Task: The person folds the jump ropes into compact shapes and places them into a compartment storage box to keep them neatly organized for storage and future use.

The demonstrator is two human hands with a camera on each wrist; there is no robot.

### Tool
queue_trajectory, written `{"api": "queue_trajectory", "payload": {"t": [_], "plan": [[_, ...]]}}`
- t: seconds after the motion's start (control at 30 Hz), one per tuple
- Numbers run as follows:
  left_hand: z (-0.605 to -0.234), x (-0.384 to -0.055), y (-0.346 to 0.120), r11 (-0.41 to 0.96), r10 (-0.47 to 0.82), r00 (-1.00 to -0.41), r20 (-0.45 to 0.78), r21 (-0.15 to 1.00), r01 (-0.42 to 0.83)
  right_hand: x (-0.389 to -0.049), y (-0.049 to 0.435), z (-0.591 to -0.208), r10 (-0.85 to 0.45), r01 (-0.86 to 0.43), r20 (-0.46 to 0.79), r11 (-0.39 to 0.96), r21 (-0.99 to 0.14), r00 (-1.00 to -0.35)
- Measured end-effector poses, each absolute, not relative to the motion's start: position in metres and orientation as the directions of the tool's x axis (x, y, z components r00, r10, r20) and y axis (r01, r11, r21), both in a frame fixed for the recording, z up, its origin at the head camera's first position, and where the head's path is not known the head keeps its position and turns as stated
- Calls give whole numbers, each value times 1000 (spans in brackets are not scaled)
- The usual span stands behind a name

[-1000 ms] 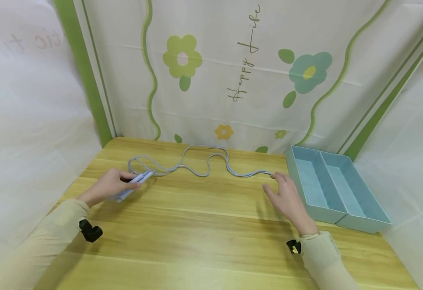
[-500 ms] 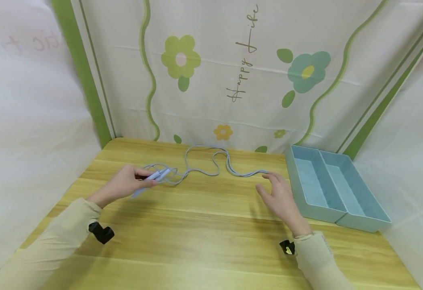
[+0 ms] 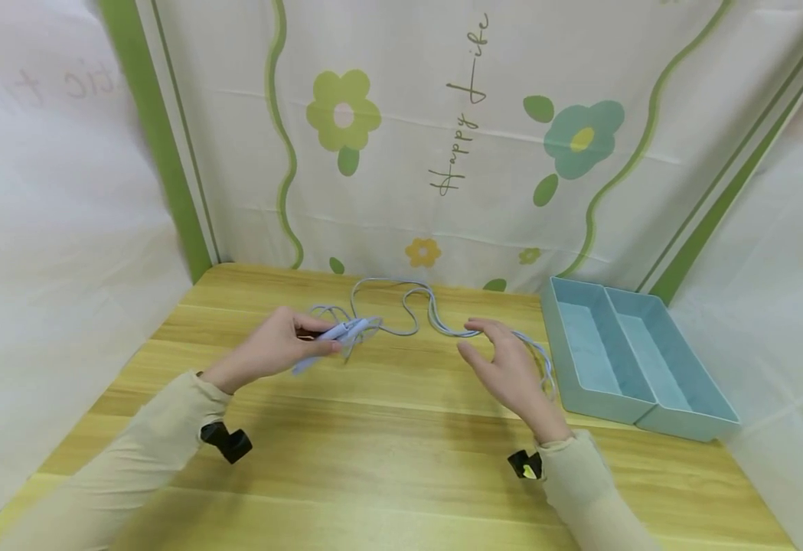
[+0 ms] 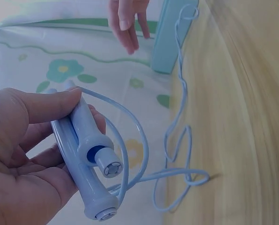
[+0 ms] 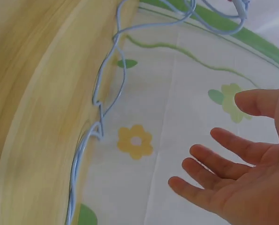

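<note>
My left hand (image 3: 273, 352) holds both pale blue handles (image 4: 78, 150) of a jump rope side by side, thumb pressed over them, above the left-middle of the table. From the handles the thin cord (image 3: 434, 306) trails in loose loops along the back of the table. Some of it runs behind my right hand (image 3: 507, 371) toward the blue bins. That right hand hovers over the cord with fingers spread and relaxed. In the right wrist view, nothing lies between its fingers (image 5: 219, 161), and the cord is apart from them.
Two light blue bins (image 3: 611, 402) stand side by side at the right end of the wooden table (image 3: 387, 459). A white curtain (image 3: 401, 191) with printed flowers hangs behind the table's back edge, and white cloth hangs at both sides.
My left hand has carried the handles rightward, drawing the left loops of cord along. My right hand has moved left, away from the bins; cord beside the bins now shows.
</note>
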State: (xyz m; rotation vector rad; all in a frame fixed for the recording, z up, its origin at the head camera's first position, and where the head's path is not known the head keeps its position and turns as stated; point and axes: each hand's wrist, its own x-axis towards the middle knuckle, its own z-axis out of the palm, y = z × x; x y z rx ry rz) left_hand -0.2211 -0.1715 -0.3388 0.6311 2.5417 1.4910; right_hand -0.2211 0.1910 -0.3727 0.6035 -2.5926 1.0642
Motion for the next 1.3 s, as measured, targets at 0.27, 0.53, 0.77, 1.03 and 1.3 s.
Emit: {"api": "queue_trajectory", "payload": {"t": [0.27,0.53,0.77,1.03,1.3], "plan": [[-330,-219,-151,352,451,-885,114,889,294,-226,162,-364,-315,-513,412,399,-760,-855],[-324,-219,-126,268,459,-876,149,917,296,-235,136,-363,-434,-444,336,175,-879,-836],[-318,-218,-114,210,452,-878,155,939,274,-226,125,-348,-467,-398,318,82,-914,-826],[-319,-219,-110,156,431,-886,172,953,261,-243,122,-367,-476,-372,329,-3,-928,-816],[-317,-219,-109,145,405,-896,183,954,261,-244,120,-367,-483,-383,356,-47,-923,-800]]}}
